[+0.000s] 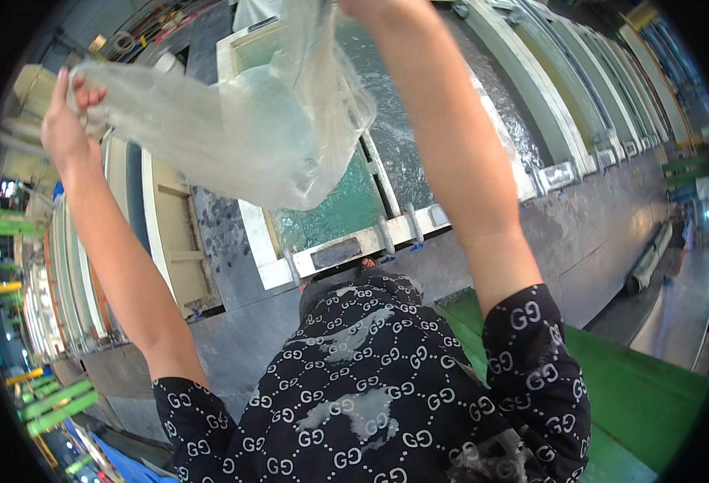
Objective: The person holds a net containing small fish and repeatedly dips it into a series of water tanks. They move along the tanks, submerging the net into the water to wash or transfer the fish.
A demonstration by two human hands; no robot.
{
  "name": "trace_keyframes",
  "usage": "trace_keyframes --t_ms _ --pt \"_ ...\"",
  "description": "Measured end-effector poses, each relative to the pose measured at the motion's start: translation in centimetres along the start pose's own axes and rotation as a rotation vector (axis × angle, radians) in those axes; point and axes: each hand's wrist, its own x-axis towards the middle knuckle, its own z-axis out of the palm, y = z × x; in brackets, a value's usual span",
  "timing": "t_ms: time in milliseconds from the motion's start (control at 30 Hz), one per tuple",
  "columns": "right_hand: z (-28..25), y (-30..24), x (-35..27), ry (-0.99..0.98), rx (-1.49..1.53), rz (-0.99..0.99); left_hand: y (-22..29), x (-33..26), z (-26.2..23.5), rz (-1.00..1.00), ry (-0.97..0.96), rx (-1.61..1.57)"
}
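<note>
A large, translucent whitish bag (201,133) hangs in loose folds above a tank of greenish water (334,205). Whether it is plastic film or fine mesh I cannot make out. My left hand (68,133), raised at the far left, has its fingers curled round the bag's edge and is closed on it. At the top edge of the picture, only a small part of my right hand (366,6) shows, close to the bag's upper folds. Its fingers are cut off from sight. The bag's bottom sags over the tank, hiding part of the water.
The tank's white rim (266,253) carries grey pipes (386,235) at its near side. A second tank of churning water (403,129) adjoins it on the right, with further long tanks (560,97) beyond. Grey flooring (241,322) and a green platform (628,386) lie near me.
</note>
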Motion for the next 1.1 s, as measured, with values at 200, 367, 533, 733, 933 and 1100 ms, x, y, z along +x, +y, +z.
trace_keyframes --t_ms 200,367,533,733,933,1100 --pt "2.4 7.2 0.0 0.068 -0.112 -0.078 -4.0 -1.8 -0.6 -0.026 0.118 0.262" --pt "1.4 3.2 -1.5 0.081 0.134 0.186 -4.6 4.0 -5.8 -0.03 0.071 0.161" --pt "0.1 7.1 -0.7 0.133 0.029 0.212 -6.2 3.6 -3.8 -0.109 0.095 0.303" --pt "0.0 4.3 7.4 0.053 0.266 0.095 -0.7 20.0 -12.6 -0.137 -0.28 0.026" --pt "0.8 3.8 10.7 0.032 0.318 0.082 1.6 20.9 -13.3 -0.11 -0.164 0.097" --pt "1.0 2.8 10.0 0.014 0.353 0.089 3.7 15.2 -11.1 -0.038 -0.13 0.136"
